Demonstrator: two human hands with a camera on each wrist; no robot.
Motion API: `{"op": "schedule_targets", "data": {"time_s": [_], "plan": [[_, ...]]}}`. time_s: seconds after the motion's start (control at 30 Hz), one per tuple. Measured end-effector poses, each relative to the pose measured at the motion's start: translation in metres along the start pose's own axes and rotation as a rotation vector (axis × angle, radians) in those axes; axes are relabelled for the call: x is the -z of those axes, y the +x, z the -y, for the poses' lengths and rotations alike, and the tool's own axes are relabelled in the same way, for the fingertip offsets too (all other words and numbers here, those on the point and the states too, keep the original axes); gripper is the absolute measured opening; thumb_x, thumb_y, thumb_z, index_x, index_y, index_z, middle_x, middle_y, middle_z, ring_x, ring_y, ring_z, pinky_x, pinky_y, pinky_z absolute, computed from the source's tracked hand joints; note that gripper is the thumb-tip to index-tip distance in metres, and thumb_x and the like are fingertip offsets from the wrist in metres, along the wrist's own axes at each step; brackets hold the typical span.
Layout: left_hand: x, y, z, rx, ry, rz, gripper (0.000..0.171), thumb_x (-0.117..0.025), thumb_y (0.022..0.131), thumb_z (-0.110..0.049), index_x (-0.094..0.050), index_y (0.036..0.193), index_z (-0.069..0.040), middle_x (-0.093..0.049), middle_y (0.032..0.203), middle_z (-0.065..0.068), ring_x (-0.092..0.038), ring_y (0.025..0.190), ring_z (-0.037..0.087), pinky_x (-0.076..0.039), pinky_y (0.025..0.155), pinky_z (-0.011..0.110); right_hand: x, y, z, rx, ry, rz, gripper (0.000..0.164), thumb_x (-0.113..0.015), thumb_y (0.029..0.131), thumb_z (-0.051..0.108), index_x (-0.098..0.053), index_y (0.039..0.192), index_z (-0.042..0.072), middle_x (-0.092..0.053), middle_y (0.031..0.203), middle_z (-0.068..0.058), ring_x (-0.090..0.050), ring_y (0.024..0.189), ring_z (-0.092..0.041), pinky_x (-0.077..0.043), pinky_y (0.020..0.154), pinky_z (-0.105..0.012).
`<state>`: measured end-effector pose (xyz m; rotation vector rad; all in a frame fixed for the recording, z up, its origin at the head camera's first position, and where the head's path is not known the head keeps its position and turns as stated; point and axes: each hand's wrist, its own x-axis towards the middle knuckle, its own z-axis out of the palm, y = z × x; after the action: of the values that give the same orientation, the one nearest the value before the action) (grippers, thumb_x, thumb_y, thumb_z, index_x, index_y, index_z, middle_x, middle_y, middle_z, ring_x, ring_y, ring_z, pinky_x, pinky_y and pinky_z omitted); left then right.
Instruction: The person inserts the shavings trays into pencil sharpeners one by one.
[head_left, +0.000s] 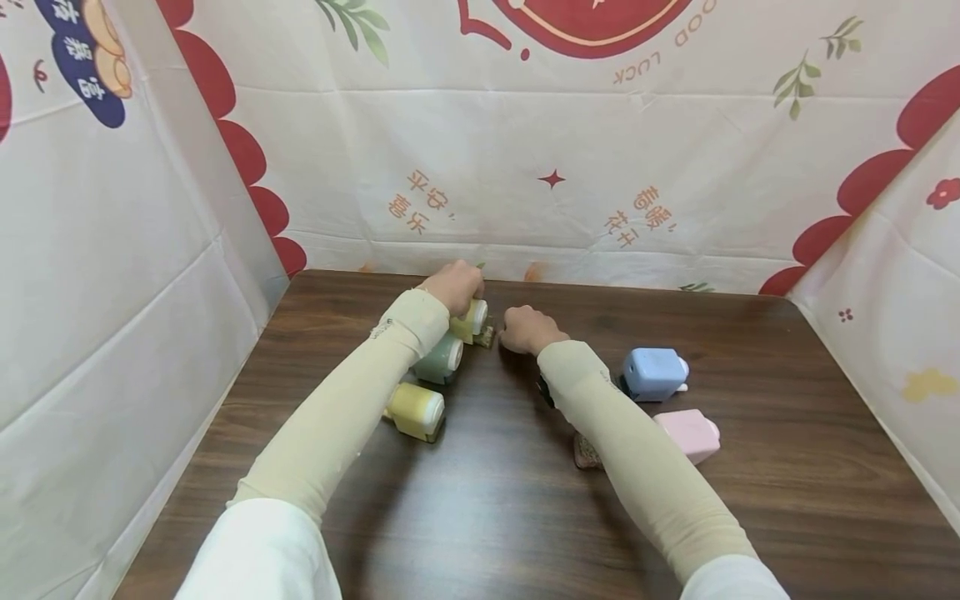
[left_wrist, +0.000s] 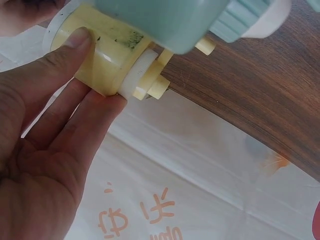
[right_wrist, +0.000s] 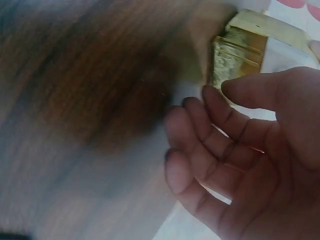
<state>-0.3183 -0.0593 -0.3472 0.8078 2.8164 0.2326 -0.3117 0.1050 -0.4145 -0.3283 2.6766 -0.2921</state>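
Note:
My left hand (head_left: pixel 453 287) grips a yellow pencil sharpener (head_left: pixel 468 323) near the table's back edge. In the left wrist view, the thumb lies along the sharpener's yellow body (left_wrist: pixel 102 62) and the fingers support its other side. Its clear drawer (right_wrist: pixel 226 62), holding pale shavings, faces the right hand. Beside it, my right hand (head_left: pixel 528 329) has loosely curled fingers with nothing visible between them. In the right wrist view, thumb and index tips lie close to the drawer; whether they touch is unclear. A green sharpener (head_left: pixel 437 360) stands just in front of the held one.
Another yellow sharpener (head_left: pixel 417 410) sits nearer on the left, partly behind the left forearm. On the right are a blue sharpener (head_left: pixel 652 373) and a pink one (head_left: pixel 690 433). A speckled brown drawer (head_left: pixel 587 452) shows beside the right forearm. A printed cloth (head_left: pixel 487 142) hangs behind the table.

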Motion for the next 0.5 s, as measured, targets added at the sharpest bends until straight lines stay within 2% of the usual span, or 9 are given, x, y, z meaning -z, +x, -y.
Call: {"op": "schedule_targets", "data": {"time_s": [0.07, 0.17, 0.23, 0.3, 0.33, 0.5], "plan": [[-0.0001, -0.0003, -0.0002, 0.003, 0.001, -0.004, 0.020, -0.067, 0.084, 0.013, -0.073, 0.082, -0.006, -0.069, 0.093, 0.004, -0.044, 0.060, 0.011, -0.037, 0.054, 0.024, -0.0021, 0.0028, 0.0006, -0.002, -0.005, -0.003, 0.030, -0.048, 0.102, 0.023, -0.053, 0.075, 0.011, -0.043, 0.066, -0.003, -0.044, 0.056, -0.019, -0.038, 0.053, -0.035], [-0.0007, 0.0008, 0.0006, 0.006, 0.002, -0.002, 0.020, -0.067, 0.084, 0.013, -0.075, 0.086, -0.005, -0.072, 0.102, 0.005, -0.049, 0.063, 0.012, -0.038, 0.055, 0.025, -0.0054, 0.0064, 0.0016, 0.006, -0.015, -0.019, 0.032, -0.047, 0.101, 0.020, -0.048, 0.070, 0.012, -0.040, 0.063, -0.002, -0.041, 0.054, -0.018, -0.037, 0.052, -0.034], [-0.0010, 0.0019, 0.0013, 0.012, 0.004, -0.004, 0.021, -0.067, 0.082, 0.014, -0.074, 0.083, -0.005, -0.071, 0.097, 0.004, -0.048, 0.062, 0.012, -0.038, 0.054, 0.024, -0.0070, 0.0081, 0.0029, 0.013, -0.027, -0.038, 0.033, -0.047, 0.101, 0.019, -0.047, 0.068, 0.013, -0.039, 0.061, -0.002, -0.041, 0.053, -0.018, -0.037, 0.051, -0.033], [-0.0015, 0.0041, 0.0023, 0.019, 0.001, 0.001, 0.021, -0.065, 0.079, 0.017, -0.069, 0.076, -0.003, -0.066, 0.086, 0.004, -0.035, 0.058, 0.013, -0.033, 0.051, 0.024, -0.0079, 0.0095, 0.0044, 0.017, -0.037, -0.059, 0.034, -0.047, 0.100, 0.018, -0.045, 0.067, 0.013, -0.037, 0.060, -0.001, -0.040, 0.052, -0.017, -0.036, 0.050, -0.033], [-0.0016, 0.0046, 0.0024, 0.021, 0.001, -0.002, 0.021, -0.065, 0.078, 0.017, -0.068, 0.075, -0.003, -0.065, 0.085, 0.003, -0.036, 0.058, 0.013, -0.033, 0.051, 0.024, -0.0081, 0.0096, 0.0052, 0.020, -0.042, -0.069, 0.033, -0.048, 0.100, 0.017, -0.045, 0.067, 0.013, -0.037, 0.060, -0.001, -0.040, 0.052, -0.017, -0.036, 0.050, -0.033], [-0.0028, 0.0079, 0.0047, 0.032, 0.004, 0.001, 0.023, -0.067, 0.078, 0.016, -0.075, 0.082, -0.005, -0.070, 0.101, 0.003, -0.046, 0.065, 0.014, -0.037, 0.052, 0.024, -0.0091, 0.0100, 0.0069, 0.029, -0.042, -0.096, 0.032, -0.049, 0.098, 0.016, -0.044, 0.067, 0.013, -0.039, 0.061, -0.002, -0.041, 0.053, -0.018, -0.037, 0.051, -0.034]]}}
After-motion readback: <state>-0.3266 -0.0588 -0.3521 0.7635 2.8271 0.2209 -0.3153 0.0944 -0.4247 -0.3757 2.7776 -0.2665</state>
